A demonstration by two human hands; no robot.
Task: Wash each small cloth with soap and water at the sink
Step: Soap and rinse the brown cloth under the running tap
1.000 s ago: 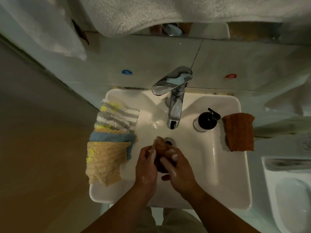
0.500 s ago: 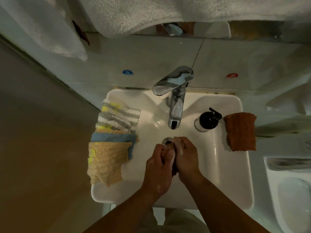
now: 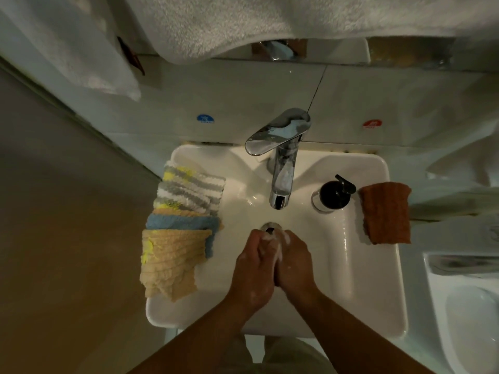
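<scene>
My left hand (image 3: pixel 253 271) and my right hand (image 3: pixel 295 263) are pressed together over the white sink (image 3: pixel 351 279), just in front of the drain (image 3: pixel 270 227). A small brown cloth is squeezed between them, almost fully hidden; soap foam shows on my fingers. On the sink's left rim lies a pile of small cloths: a grey, white and yellow striped one (image 3: pixel 189 188), a blue one (image 3: pixel 181 222) and a beige one (image 3: pixel 170 261) nearest me. A folded rust-brown cloth (image 3: pixel 386 211) lies on the right rim. No water stream shows under the chrome tap (image 3: pixel 280 168).
A black-topped soap pump bottle (image 3: pixel 333 194) stands right of the tap. White towels (image 3: pixel 243 20) hang above the tiled wall. Blue (image 3: pixel 205 119) and red (image 3: pixel 372 123) stickers mark the tiles. A toilet (image 3: pixel 464 306) sits at the right edge, a bare wall at left.
The brown cloth, visible between my fingers a second ago, is now closed in between my palms. Both hands shifted slightly back toward the drain and pressed tighter together.
</scene>
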